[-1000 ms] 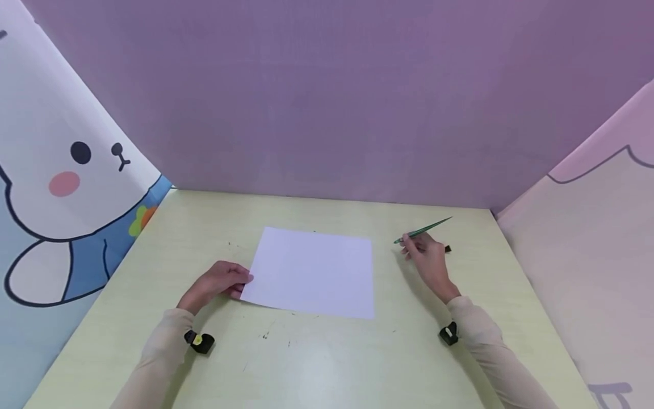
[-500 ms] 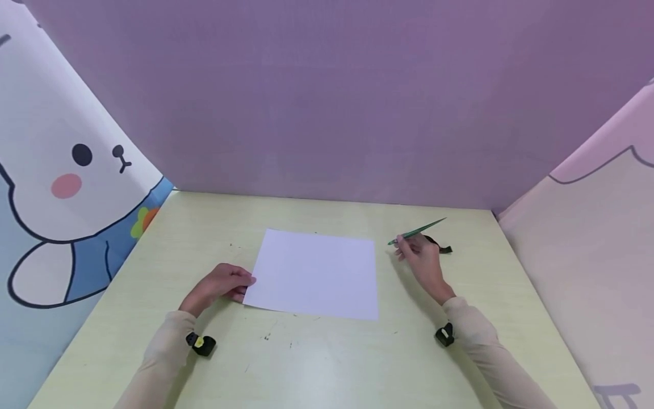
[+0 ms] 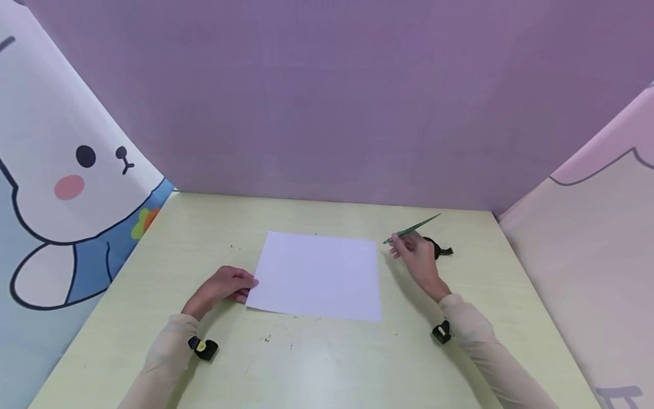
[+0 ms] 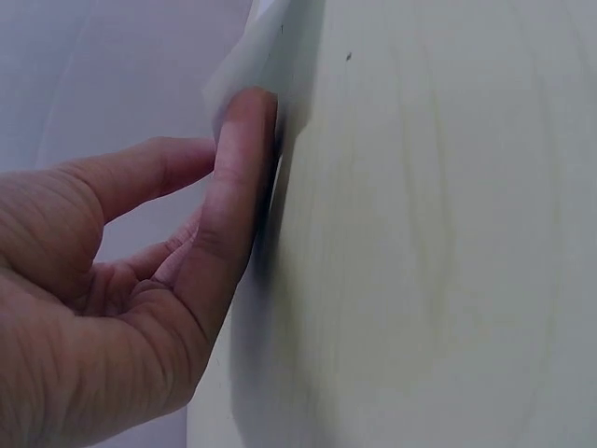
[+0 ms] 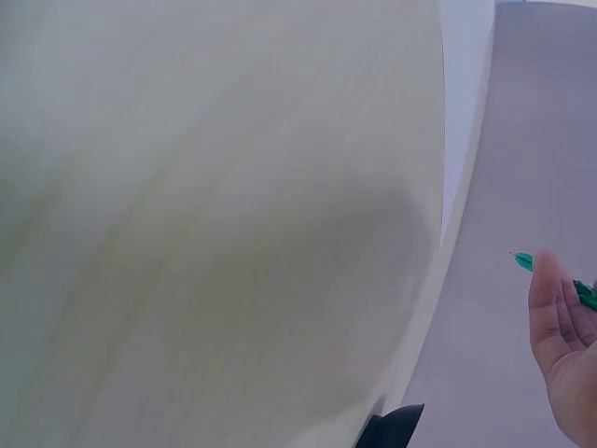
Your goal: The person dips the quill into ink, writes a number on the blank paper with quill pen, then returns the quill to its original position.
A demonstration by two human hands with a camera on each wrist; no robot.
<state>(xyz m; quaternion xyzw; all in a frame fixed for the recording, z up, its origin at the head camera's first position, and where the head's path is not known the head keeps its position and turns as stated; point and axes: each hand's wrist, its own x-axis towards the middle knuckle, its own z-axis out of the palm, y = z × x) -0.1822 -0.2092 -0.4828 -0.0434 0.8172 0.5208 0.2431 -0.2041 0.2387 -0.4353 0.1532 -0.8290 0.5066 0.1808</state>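
Observation:
A blank white sheet of paper (image 3: 314,275) lies on the table, its near left corner slightly raised. My left hand (image 3: 225,284) pinches that left edge between thumb and fingers. In the left wrist view, the fingers (image 4: 233,177) sit beneath the paper's curled corner (image 4: 247,70). My right hand (image 3: 419,261) holds a slim green pen (image 3: 421,224) with a long tapering tail, above the table just right of the sheet. The pen's fine tip (image 5: 522,260) points left, apart from the paper. The right wrist view shows only part of this hand (image 5: 564,355).
Behind my right hand lies a black strap-like thing (image 3: 436,248), partly hidden. Small dark marks (image 3: 267,339) dot the pale table (image 3: 327,369). A purple wall (image 3: 327,113) rises at the table's far edge, with printed panels at both sides.
My right hand has moved left with the pen, closer to the paper's right edge, uncovering more of the black thing. My left hand keeps its pinch on the sheet; the view has shifted slightly.

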